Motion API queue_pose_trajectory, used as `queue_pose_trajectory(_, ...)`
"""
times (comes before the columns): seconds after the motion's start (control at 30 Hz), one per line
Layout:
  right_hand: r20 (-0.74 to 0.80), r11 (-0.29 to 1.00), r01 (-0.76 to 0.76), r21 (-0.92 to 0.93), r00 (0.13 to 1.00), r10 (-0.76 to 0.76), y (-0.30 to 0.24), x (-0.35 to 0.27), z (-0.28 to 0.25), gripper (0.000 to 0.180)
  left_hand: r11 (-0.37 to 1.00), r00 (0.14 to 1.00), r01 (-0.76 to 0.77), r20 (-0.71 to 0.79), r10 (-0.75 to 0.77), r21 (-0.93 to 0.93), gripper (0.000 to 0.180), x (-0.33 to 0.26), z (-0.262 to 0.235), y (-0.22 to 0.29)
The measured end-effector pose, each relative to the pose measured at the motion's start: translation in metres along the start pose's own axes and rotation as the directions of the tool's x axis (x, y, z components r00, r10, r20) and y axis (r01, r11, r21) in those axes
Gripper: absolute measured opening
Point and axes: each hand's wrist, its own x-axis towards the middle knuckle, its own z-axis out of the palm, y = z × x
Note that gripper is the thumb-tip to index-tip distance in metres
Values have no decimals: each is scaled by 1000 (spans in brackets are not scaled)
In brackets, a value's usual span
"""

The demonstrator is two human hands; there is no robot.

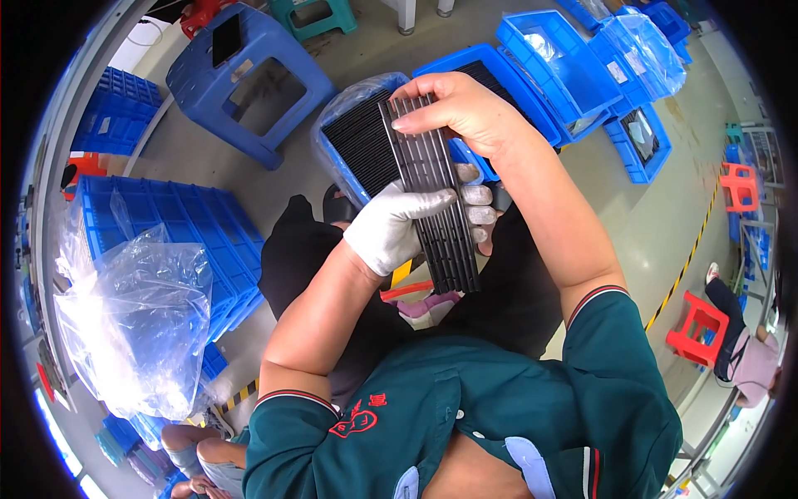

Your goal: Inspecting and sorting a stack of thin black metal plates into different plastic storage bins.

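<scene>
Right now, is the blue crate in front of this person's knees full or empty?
Full or nearly so: black ribbed strips fill the plastic-lined blue crate up to its rim.

The person's left hand wears a white glove. Its fingers are curled around and gripping tight. The right hand is bare. It is up higher, with the fingertips pressed down flat. Both arms are bare and bent, and they come up from green short sleeves.
</scene>
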Motion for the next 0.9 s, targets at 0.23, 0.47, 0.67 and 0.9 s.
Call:
queue_pose_trajectory(0.23,0,999,1,-50,1000,-1,-2,0,2,43,1000,999,-22,-23,22,-11,45,2,-7,-1)
queue_pose_trajectory(0.47,-10,995,54,-89,998,-55,-5,-4,-5,43,999,995,-46,-91,46,3,46,0,-6,1)
queue_pose_trajectory(0.67,5,996,49,-77,999,-49,-2,-2,-7,42,999,993,-41,-109,41,7,47,0,-6,2)
queue_pose_trajectory(0.9,-23,996,61,-64,998,-62,1,-1,-4,40,999,992,-34,-119,36,21,46,0,-6,2)
